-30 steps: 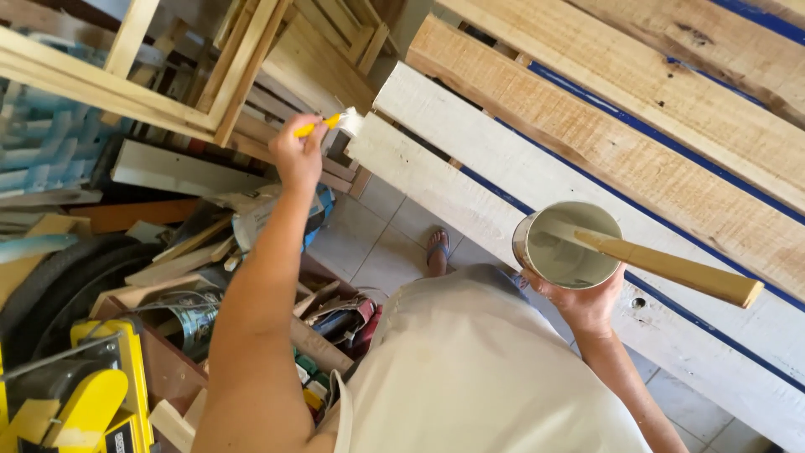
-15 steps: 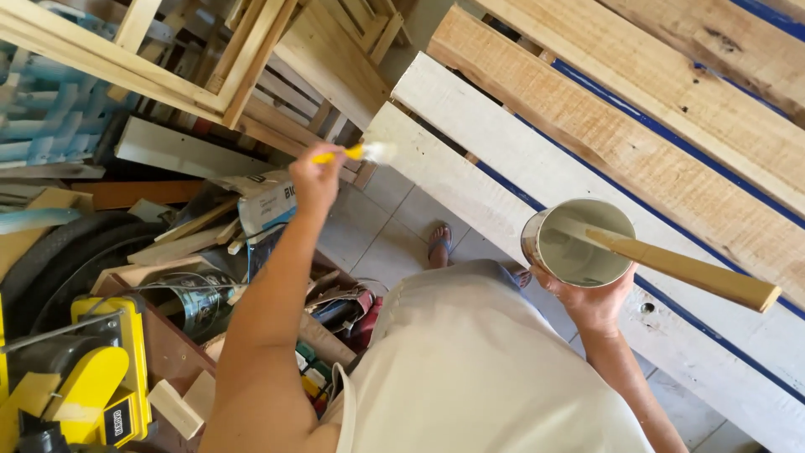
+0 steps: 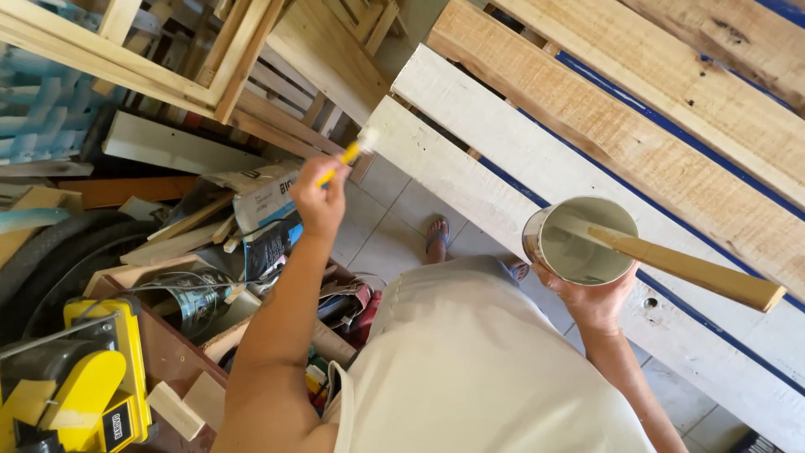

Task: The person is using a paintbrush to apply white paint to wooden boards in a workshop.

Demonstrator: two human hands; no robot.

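Looking down from my head, I am seeing my left hand [image 3: 320, 200] reaching up toward the middle of the frame, its fingers curling tightly around the yellow handle of a small paintbrush [image 3: 350, 154]. That brush's white bristles are touching the end of a white-painted plank [image 3: 453, 172], which is running diagonally from the upper centre of the frame down toward the lower right. My right hand [image 3: 594, 300] is sitting at the right of centre, cupping a round metal can [image 3: 579, 241] from underneath, with the fingers wrapping up around its lower side; how tightly they are closing I cannot tell. Inside, the can is looking coated in pale paint, and a wooden stirring stick [image 3: 686, 267] is leaning in it, sticking out toward the right edge of the frame. Above the white plank, bare wooden boards [image 3: 620, 138] with blue lines between them are slanting across the upper right. Bare wooden frames [image 3: 168, 59] are stacking up in the upper left. In the lower left corner a yellow power tool [image 3: 92, 377] is sitting among wood offcuts, next to a wooden crate of clutter. My pale shirt [image 3: 470, 369] is filling the bottom centre, and beyond it, just above the shirt, my sandalled foot [image 3: 436, 235] is standing on the tiled floor [image 3: 394, 218].
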